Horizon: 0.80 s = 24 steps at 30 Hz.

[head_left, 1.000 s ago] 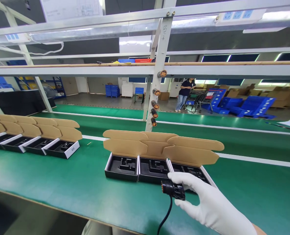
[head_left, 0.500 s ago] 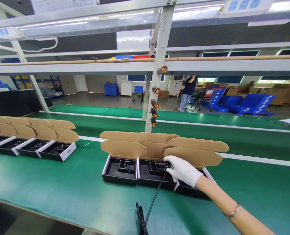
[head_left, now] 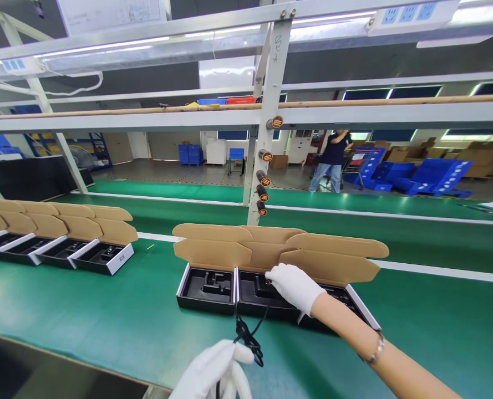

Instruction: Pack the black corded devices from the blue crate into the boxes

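Observation:
My left hand [head_left: 219,368], white-gloved, is closed on a bundled black cable [head_left: 249,339] at the bottom centre. The cable runs up to the middle black box [head_left: 267,311], one of three open boxes with raised brown cardboard lids. Inside that box, my gloved right hand [head_left: 293,284] has its fingers bent down over the black tray insert; what lies under them is hidden. The left box [head_left: 207,303] holds a shaped black insert. My right forearm partly covers the right box [head_left: 360,307].
More open boxes [head_left: 100,257] line the left side of the green table [head_left: 117,327]. A white post [head_left: 267,133] with round black-and-orange pieces stands behind the middle boxes. Beyond the bench is a person [head_left: 333,155] near blue crates [head_left: 431,174].
My left hand has come into view, holding the cable bundle, which is lifted towards the boxes. My right hand has shifted slightly left and covers the black part. The distant person has moved right.

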Tool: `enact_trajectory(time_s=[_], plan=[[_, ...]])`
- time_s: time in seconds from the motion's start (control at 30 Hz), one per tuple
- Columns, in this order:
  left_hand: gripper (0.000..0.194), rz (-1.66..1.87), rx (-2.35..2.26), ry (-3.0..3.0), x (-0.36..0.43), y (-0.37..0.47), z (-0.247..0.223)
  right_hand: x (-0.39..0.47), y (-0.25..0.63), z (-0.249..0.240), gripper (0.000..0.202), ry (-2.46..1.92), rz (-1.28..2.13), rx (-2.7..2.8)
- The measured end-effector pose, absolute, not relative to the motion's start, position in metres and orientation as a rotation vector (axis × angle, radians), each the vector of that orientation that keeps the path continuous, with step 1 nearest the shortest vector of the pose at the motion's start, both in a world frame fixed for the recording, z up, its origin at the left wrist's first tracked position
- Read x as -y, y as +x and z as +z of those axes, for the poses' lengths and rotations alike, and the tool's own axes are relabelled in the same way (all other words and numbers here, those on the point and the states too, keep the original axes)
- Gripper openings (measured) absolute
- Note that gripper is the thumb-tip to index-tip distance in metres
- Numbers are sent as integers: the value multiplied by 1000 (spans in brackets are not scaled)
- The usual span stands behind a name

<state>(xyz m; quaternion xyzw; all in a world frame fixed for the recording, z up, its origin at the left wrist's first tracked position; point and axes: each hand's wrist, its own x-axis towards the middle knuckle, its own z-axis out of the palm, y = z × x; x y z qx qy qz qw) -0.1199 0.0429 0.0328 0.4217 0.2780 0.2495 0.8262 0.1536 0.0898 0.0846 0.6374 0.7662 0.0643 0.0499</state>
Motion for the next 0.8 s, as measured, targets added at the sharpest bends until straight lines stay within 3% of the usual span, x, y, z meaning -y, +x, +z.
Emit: enact_trajectory(time_s=[0.07,0.17,0.2,0.33,0.47,0.53,0.67,0.8], plan=[[48,594,-533,930,-47,-110,47,-70,141,95,39,1901,42,-2570],[51,595,-483,1058,-53,-97,68,-39,122,103,80,1798,-234,-2963],[51,566,-481,1119,-57,-94,75,-31,118,104,75,1799,-259,-3037],[39,511,-661,1531,-82,-87,96,-20,119,103,17,2098,-303,-3105],[25,734,-918,1951,-122,-68,101,-26,132,104,12,2466,-495,-2921],[25,652,-846,1956,-136,-52,99,-30,137,103,18,2481,-561,-2916],[43,289,-514,1884,-142,-25,96,-40,150,93,37,2366,-328,-3017],[51,88,-382,1852,-145,-14,93,-48,168,83,31,2168,-49,-2996]])
